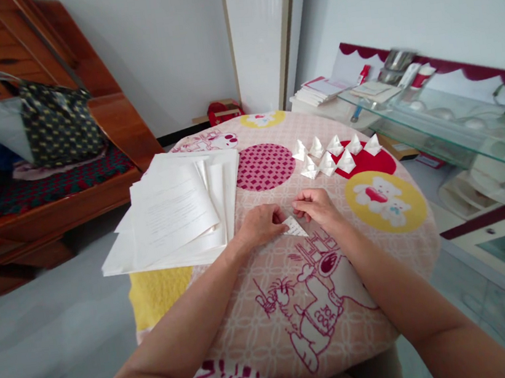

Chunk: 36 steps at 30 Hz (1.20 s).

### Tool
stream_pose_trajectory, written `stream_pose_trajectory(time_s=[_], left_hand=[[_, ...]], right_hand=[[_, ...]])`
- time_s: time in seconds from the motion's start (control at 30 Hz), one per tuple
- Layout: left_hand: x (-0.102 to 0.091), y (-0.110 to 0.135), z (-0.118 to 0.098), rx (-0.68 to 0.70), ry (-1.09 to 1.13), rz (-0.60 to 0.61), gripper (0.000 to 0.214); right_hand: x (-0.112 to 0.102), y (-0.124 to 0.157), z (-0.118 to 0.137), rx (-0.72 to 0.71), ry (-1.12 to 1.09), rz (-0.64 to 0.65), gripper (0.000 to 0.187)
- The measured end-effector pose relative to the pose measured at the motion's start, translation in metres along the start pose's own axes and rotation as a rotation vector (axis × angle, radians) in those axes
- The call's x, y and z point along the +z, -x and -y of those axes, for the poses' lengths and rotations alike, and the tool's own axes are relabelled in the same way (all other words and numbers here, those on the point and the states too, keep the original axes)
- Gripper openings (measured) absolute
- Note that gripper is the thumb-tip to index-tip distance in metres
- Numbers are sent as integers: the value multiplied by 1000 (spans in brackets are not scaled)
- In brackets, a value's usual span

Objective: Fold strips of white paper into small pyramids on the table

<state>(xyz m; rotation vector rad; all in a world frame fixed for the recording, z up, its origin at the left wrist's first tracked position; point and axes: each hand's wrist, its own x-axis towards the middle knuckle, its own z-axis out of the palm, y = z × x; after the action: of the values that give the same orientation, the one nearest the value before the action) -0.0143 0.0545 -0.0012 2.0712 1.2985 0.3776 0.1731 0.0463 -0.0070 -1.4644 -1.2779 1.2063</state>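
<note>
Centre: left hand (264,223) pinches a small paper piece (295,228), flat, so judged unfinished; right hand (317,206) curls just beside it, grip cannot be told. Left of centre: paper stack (169,212), sheets largely unfolded, may crowd the left hand. Farther, right of centre: eight pointed shapes (327,165), apparently done. Beyond: glass shelf (447,133), upper right; bag (58,124), upper left.

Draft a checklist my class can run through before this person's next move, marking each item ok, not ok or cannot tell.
1. Left hand on the small folded paper: ok, at its left edge.
2. Right hand touching that paper: cannot tell; it is close by.
3. Creases sharp on that paper: cannot tell, too small.
4. Eight folded shapes clear of both hands: ok.
5. Paper stack squared up: not ok, sheets lie askew.
</note>
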Motion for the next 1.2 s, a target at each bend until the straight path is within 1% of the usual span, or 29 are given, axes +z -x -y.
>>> stream_pose_trajectory(time_s=[0.13, 0.2, 0.27, 0.33, 0.47, 0.53, 0.63, 0.73, 0.8, 0.97, 1.2], left_hand=[[1, 0, 4, 69, 230, -16, 10], [0, -1, 7, 91, 402, -40, 11], [-2, -3, 11, 88, 575, -64, 18], [-5, -5, 15, 63, 711, -74, 22], [-7, -6, 18, -33, 890, -113, 22], [-6, -6, 16, -80, 983, -127, 23], [-6, -5, 12, -137, 1111, -130, 24], [-7, -4, 10, -186, 1178, -87, 21], [-8, -4, 9, -214, 1209, -46, 17], [-7, -4, 8, -237, 1277, 24, 7], [-9, -3, 4, -283, 1310, 73, 4]], right_hand=[[-4, 0, -4, -36, 24, 42, 22], [-6, 0, -5, -84, 46, 68, 29], [-7, 0, -5, -114, 42, 91, 37], [-6, 0, -6, -109, -13, 119, 42], [-4, 0, -7, -89, -201, 148, 51], [-4, 1, -6, -104, -261, 141, 50], [-4, 4, -3, -155, -274, 148, 42], [-3, 7, 2, -197, -213, 158, 32], [-2, 9, 3, -216, -174, 170, 28], [0, 10, 2, -245, -140, 214, 27], [0, 9, 1, -253, -117, 255, 28]])
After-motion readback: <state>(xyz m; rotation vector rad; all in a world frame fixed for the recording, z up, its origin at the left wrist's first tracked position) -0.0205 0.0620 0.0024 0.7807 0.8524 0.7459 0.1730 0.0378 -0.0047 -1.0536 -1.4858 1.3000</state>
